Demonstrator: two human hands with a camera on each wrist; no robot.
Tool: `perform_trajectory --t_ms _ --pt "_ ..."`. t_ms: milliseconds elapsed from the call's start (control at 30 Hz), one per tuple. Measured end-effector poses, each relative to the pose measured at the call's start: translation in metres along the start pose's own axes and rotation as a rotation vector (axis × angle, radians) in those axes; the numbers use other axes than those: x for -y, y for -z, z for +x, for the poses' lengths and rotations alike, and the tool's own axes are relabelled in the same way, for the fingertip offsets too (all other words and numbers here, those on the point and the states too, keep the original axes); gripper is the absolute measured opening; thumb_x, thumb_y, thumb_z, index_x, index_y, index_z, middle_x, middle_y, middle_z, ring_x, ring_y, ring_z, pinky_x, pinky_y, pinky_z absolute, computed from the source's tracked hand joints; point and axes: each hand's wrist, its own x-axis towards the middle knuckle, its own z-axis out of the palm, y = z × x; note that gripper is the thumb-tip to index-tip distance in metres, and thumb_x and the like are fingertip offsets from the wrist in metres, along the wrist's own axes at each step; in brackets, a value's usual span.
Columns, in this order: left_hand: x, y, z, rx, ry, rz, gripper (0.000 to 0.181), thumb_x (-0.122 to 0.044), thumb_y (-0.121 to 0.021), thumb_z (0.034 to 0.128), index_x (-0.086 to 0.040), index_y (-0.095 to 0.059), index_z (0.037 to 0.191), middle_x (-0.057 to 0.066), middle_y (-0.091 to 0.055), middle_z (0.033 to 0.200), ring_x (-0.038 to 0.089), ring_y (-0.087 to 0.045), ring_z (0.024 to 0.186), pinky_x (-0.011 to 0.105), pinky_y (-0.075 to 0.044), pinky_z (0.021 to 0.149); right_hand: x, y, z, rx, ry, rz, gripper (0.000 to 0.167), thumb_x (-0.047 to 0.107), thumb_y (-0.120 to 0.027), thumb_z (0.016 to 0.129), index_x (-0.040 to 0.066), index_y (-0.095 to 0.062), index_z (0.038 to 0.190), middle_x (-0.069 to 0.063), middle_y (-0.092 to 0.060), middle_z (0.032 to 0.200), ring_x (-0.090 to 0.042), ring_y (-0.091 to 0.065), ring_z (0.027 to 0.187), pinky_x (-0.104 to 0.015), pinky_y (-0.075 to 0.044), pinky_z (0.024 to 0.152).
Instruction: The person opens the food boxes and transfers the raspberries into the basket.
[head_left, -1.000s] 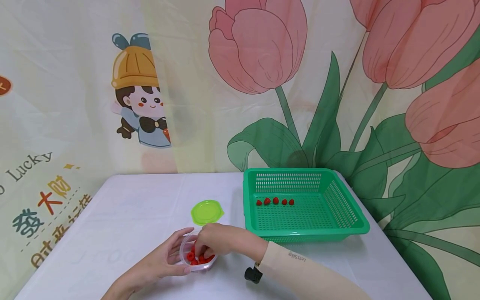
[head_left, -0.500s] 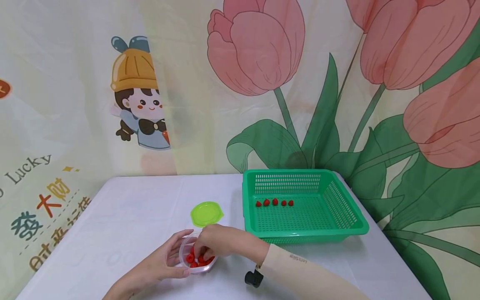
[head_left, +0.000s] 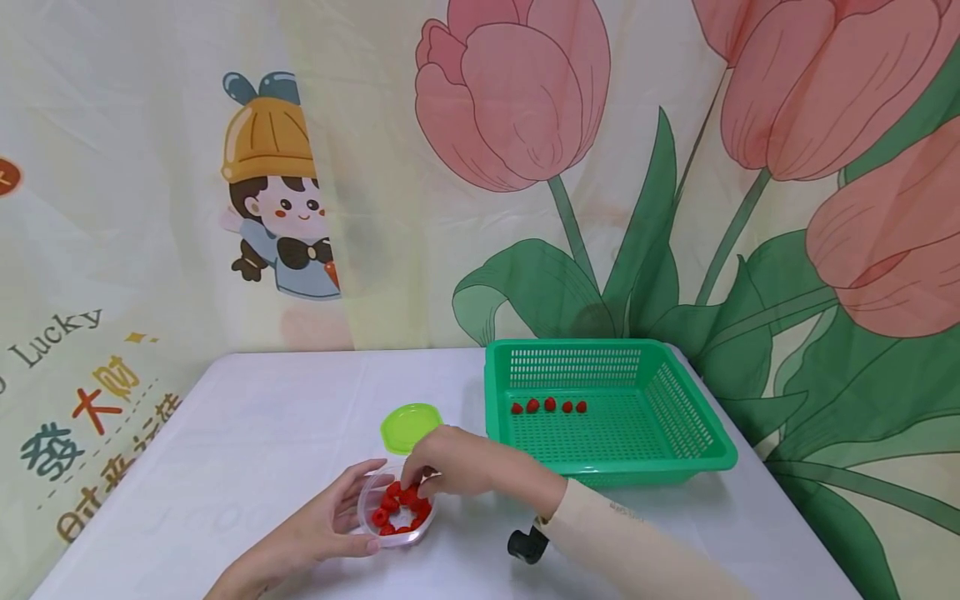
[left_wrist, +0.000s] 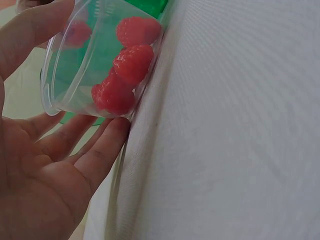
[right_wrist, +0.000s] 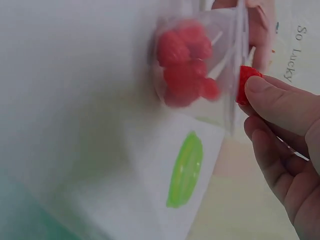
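A clear plastic tub (head_left: 366,502) with several red raspberries (head_left: 380,517) inside stands on the white table. My left hand (head_left: 326,521) holds it from the left, thumb at the near side and fingers round the far side. In the left wrist view the tub wall (left_wrist: 75,97) sits between thumb and fingers, raspberries showing through it. My right hand (head_left: 461,462) is at the tub's upper right rim. In the right wrist view its thumb and finger pinch one raspberry (right_wrist: 245,86) just at the tub's mouth.
Behind the tub lies a lime-green lid (head_left: 408,427). To the right stands a green perforated basket (head_left: 615,473), with a row of several small red berries (head_left: 551,404) near its back left. A patterned curtain (head_left: 390,208) hangs behind the table.
My right hand has risen from deep in the tub to its rim, up and to the right, bringing a raspberry. The left hand and tub have stayed put.
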Motion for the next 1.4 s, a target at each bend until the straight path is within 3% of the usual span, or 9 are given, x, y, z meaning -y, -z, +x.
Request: perform_trajectory --t_ms 133,333,833,1400 --pt "-0.001 0.0 0.0 -0.014 0.025 0.009 0.098 -0.011 -0.082 0.0929 -0.013 -0.019 0.168 0.023 -0.029 0.169 0.048 -0.03 0.156 0.015 -0.046 0.108 -0.005 0.016 -0.014 -0.044 -0.014 0.036 0.017 0.012 -0.081 0.095 0.013 -0.082 0.112 0.012 -0.076 0.097 0.004 -0.063 0.088 -0.009 -0.051 0.083" --pt "0.0 -0.001 0.0 -0.02 0.014 0.012 0.097 -0.01 -0.083 0.0915 -0.014 -0.021 0.167 0.025 -0.029 0.168 0.05 -0.031 0.154 0.013 -0.045 0.106 -0.021 0.036 -0.038 -0.116 -0.043 0.061 0.015 0.012 -0.08 0.096 0.012 -0.081 0.111 0.008 -0.074 0.097 0.001 -0.062 0.084 -0.011 -0.052 0.079" --pt "-0.002 -0.001 0.0 -0.025 0.011 0.03 0.098 -0.012 -0.084 0.0911 -0.016 -0.022 0.167 0.023 -0.033 0.167 0.05 -0.028 0.155 0.011 -0.044 0.106 -0.067 0.071 -0.109 -0.331 -0.13 0.081 0.017 0.005 -0.079 0.095 0.009 -0.081 0.112 0.001 -0.078 0.103 -0.011 -0.07 0.09 -0.025 -0.059 0.081" --pt "0.001 -0.001 0.0 -0.026 0.007 0.025 0.097 -0.011 -0.083 0.0915 -0.016 -0.023 0.167 0.023 -0.031 0.168 0.049 -0.03 0.155 0.01 -0.044 0.105 -0.137 0.115 -0.15 -0.319 -0.268 -0.049 0.016 0.003 -0.078 0.096 0.005 -0.08 0.111 -0.004 -0.079 0.104 -0.018 -0.072 0.09 -0.035 -0.061 0.081"
